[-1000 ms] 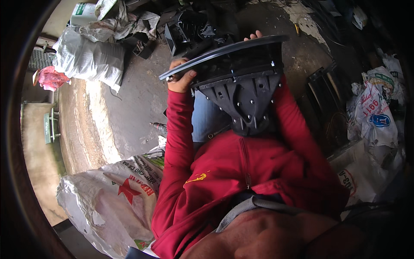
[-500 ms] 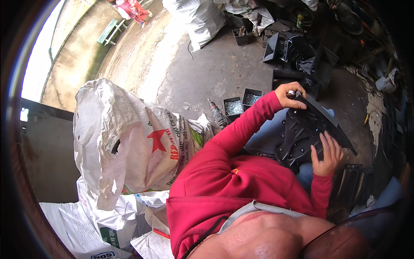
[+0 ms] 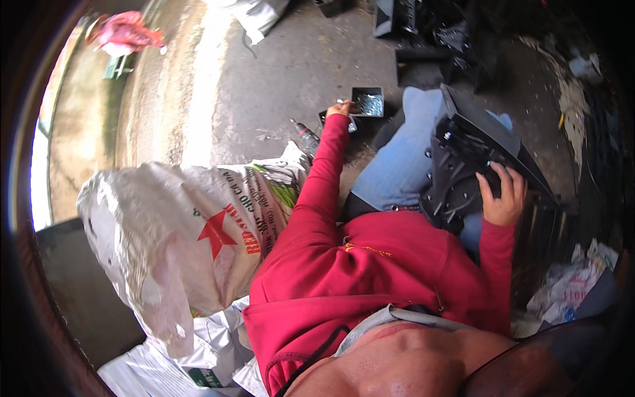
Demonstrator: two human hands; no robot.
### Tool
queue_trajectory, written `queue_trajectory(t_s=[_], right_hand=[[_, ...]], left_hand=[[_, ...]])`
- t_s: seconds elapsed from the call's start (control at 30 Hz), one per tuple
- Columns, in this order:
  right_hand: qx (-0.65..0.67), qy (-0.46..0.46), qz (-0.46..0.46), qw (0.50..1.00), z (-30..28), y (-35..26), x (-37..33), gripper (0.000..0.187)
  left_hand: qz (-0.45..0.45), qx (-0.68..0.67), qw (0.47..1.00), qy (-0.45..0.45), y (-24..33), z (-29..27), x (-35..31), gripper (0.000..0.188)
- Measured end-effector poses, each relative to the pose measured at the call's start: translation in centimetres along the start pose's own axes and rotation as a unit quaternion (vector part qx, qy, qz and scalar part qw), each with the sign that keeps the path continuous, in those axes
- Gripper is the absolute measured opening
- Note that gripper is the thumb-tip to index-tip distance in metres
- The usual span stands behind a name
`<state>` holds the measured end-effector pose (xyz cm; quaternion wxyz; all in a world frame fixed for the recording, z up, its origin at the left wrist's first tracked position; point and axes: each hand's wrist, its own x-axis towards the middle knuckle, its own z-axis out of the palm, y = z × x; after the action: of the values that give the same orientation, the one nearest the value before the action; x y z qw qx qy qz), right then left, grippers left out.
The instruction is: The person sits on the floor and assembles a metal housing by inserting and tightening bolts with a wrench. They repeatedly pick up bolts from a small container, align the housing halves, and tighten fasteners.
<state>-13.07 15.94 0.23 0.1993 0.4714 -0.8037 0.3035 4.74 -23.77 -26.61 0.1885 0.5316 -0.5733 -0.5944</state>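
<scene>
Black plastic moulded part [image 3: 456, 175] sits on the person's lap, toward the R, tilted against jeans [image 3: 397, 152]. R hand [image 3: 504, 198] rests on its near right side, fingers spread, prob. just steadying it. L hand [image 3: 340, 108] is out at full reach, far left of the part, over the near tray [image 3: 323, 119]; can't tell if its fingers are wide, narrow or holding anything. Far tray [image 3: 368, 88] w/ small shiny metal pcs [image 3: 368, 106] is just beside it. Step in hand looks like getting sm. hardware; next move prob. calls for a fine pinch w/ L while R keeps the part from tipping. Drill-like tool [image 3: 305, 134] lies on floor [image 3: 284, 73], nearer; white sack [image 3: 218, 231] nearer still, at L.
</scene>
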Motion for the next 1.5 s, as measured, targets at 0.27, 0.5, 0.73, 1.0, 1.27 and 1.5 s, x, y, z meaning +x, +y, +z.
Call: queue_trajectory(t_s=[0.27, 0.5, 0.73, 1.0, 1.27, 1.5], right_hand=[[-0.051, -0.075, 0.035, 0.995, 0.7, -1.4, 1.1, 0.038], [-0.115, -0.071, 0.054, 0.989, 1.3, -1.3, 0.0, 0.045], [-0.101, -0.016, 0.046, 0.994, 1.3, -1.3, 1.0, 0.045], [-0.123, -0.035, 0.032, 0.991, 0.7, -1.7, 1.1, 0.042], [-0.118, -0.017, -0.005, 0.993, 1.3, -1.5, 1.2, 0.043], [-0.107, -0.01, 0.018, 0.994, 1.2, -1.8, 1.5, 0.042]], left_hand=[[-0.109, 0.444, 0.883, 0.111, -8.2, 1.3, 4.0, 0.025], [-0.073, 0.539, 0.837, 0.06, -10.8, 1.5, 7.7, 0.023], [-0.017, 0.535, 0.844, 0.032, -13.2, 2.4, 7.4, 0.022], [0.005, 0.523, 0.852, 0.017, -12.3, 3.1, 8.9, 0.022], [0.004, 0.494, 0.869, 0.022, -13.1, 2.2, 8.4, 0.024], [-0.004, 0.445, 0.895, 0.041, -14.4, 1.1, 8.8, 0.025]])
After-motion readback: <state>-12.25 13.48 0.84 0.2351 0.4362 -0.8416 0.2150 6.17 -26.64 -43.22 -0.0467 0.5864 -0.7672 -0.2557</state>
